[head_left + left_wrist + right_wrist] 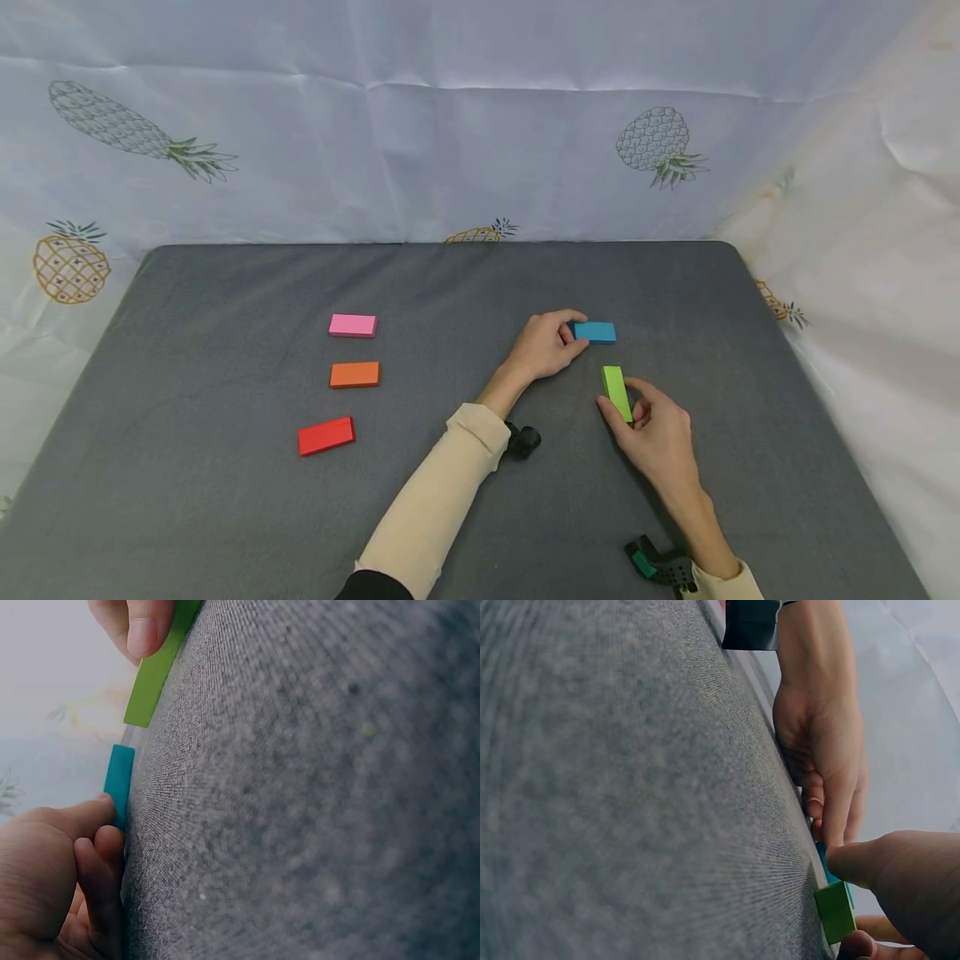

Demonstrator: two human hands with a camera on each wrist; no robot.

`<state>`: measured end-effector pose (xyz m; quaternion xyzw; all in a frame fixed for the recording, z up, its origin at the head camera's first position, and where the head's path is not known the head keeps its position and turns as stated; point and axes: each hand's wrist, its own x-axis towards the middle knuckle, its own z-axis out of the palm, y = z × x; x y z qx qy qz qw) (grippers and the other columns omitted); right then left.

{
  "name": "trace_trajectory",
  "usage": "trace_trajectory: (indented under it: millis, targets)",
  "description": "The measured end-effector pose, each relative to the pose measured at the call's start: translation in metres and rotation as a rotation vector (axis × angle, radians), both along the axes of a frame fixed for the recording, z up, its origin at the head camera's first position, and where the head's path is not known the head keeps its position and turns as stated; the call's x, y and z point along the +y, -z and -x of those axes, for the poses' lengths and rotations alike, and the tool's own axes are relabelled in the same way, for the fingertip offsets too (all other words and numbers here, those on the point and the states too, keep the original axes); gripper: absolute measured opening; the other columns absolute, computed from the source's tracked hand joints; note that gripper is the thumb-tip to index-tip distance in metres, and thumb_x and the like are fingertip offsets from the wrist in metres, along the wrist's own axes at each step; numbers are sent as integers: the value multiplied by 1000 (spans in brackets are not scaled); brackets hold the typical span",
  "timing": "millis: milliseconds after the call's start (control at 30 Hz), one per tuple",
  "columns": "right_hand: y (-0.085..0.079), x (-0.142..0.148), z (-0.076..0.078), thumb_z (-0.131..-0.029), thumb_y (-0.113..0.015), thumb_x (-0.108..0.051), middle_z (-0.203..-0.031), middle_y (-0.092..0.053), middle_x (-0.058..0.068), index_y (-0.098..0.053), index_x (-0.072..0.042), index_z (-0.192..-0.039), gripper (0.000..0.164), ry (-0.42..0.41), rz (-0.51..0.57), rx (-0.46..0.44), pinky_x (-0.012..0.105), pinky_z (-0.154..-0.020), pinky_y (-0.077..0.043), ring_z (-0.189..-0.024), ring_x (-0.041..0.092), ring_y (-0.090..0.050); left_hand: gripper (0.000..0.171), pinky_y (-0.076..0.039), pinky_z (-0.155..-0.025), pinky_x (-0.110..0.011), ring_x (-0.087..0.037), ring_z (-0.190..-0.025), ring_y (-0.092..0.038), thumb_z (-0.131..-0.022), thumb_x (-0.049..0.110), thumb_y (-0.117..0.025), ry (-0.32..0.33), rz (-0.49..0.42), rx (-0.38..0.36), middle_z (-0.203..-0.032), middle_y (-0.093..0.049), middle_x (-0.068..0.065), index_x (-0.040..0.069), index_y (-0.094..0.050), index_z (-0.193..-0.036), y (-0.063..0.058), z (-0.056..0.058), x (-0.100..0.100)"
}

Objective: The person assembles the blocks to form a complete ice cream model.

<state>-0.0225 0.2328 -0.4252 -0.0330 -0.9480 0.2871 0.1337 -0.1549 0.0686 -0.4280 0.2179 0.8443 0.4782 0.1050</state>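
Note:
The left hand (pixel 545 344) pinches the left end of a flat blue block (pixel 598 333) between thumb and fingers. That block lies on the grey cloth, long side running left to right. Just nearer the person, a lime green block (pixel 614 388) stands lengthwise between the thumb and forefinger of the right hand (pixel 662 435). In the left wrist view the green block (pixel 151 686) appears beyond the blue block (pixel 119 784). From the right wrist, one end of the green block (pixel 835 909) shows, while the blue block is mostly hidden behind the thumb.
Three more blocks lie in a column on the left: pink (pixel 352 326) at the back, orange (pixel 355 375) in the middle, red (pixel 326 436) in front, slightly tilted. A grey cloth-covered table (pixel 210 500) carries everything. A pineapple-print curtain (pixel 480 158) hangs behind it.

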Motion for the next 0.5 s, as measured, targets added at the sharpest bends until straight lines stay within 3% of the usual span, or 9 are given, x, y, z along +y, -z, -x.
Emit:
trace_trajectory:
  millis: [500]
  targets:
    - [0, -3, -2, -87, -82, -19, -55, -47, 0, -72, 2, -116, 37, 27, 25, 1, 24, -41, -31, -41, 4, -33, 35, -44, -62, -17, -7, -59, -54, -101, 20, -65, 16, 78, -24, -85, -69, -4, 10, -63, -135, -2, 0, -1]
